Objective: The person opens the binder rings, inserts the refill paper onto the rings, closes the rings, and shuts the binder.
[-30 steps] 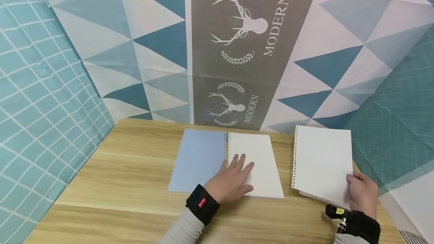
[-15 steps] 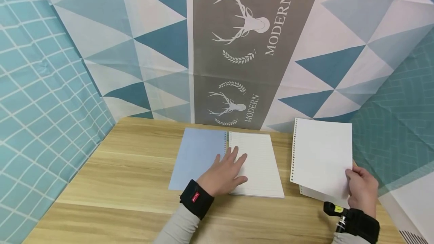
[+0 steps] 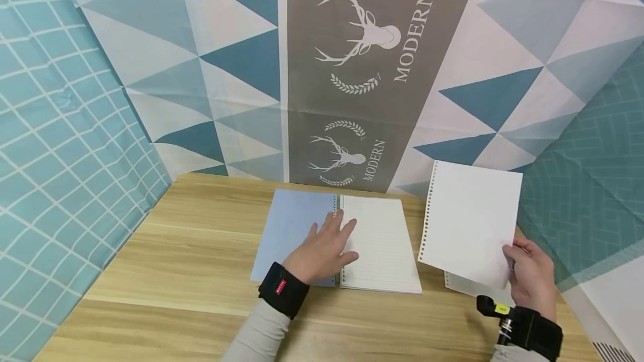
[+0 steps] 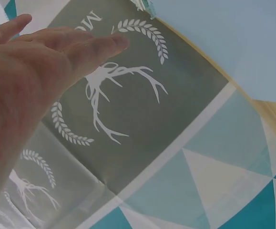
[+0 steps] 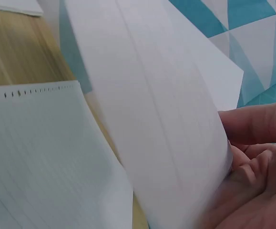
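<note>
My right hand (image 3: 532,275) pinches a white loose-leaf sheet (image 3: 468,219), punched with holes down its left side, by the lower right edge. It is lifted and tilted; in the right wrist view the raised sheet (image 5: 142,109) bows between hand and table. Beneath it lies more punched lined paper (image 5: 56,152) on the wood. My left hand (image 3: 322,249), fingers spread and straight, is over the middle of an open binder notebook: a light blue cover (image 3: 297,222) at left, a lined page stack (image 3: 384,250) at right. In the left wrist view the left hand (image 4: 37,76) holds nothing.
The wooden table (image 3: 201,272) backs onto a patterned cloth wall (image 3: 241,71) with deer prints. A tiled blue cloth (image 3: 60,127) hangs at the left, and a teal cloth (image 3: 588,183) borders the right side.
My right hand has raised the white sheet and shifted it slightly left, uncovering more of the paper below. My left hand has slid left from the lined pages toward the blue cover.
</note>
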